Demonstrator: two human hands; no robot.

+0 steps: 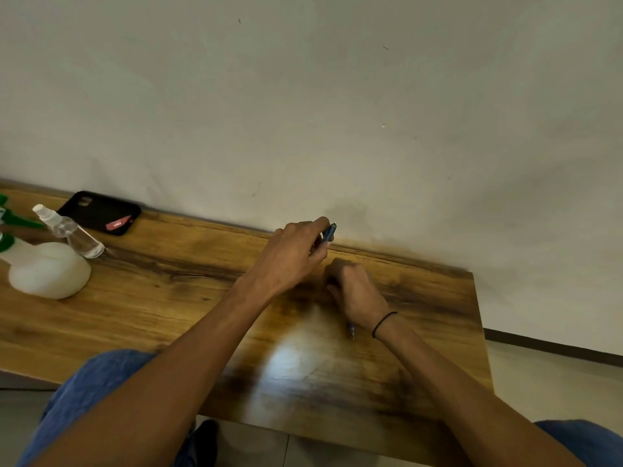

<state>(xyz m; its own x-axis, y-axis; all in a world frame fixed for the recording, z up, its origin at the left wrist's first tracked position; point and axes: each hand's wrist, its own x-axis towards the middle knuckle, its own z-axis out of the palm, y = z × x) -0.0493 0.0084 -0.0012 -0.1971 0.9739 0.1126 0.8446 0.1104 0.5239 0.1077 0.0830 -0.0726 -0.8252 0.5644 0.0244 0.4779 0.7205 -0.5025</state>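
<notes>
My left hand [296, 254] is raised a little over the wooden table [151, 298] near the wall, and its fingers pinch a blue pen part [329, 232] whose end points up and to the right. Just below it my right hand [357, 291], with a black band on the wrist, is curled round another pen piece; only its thin tip [352, 331] pokes out under the wrist. The two hands are close together, almost touching.
At the table's left stand a white spray bottle [47, 271] with a green trigger and a small clear spray bottle [72, 235]. A black phone [99, 212] lies against the wall. The table's right edge [480, 318] drops to a tiled floor.
</notes>
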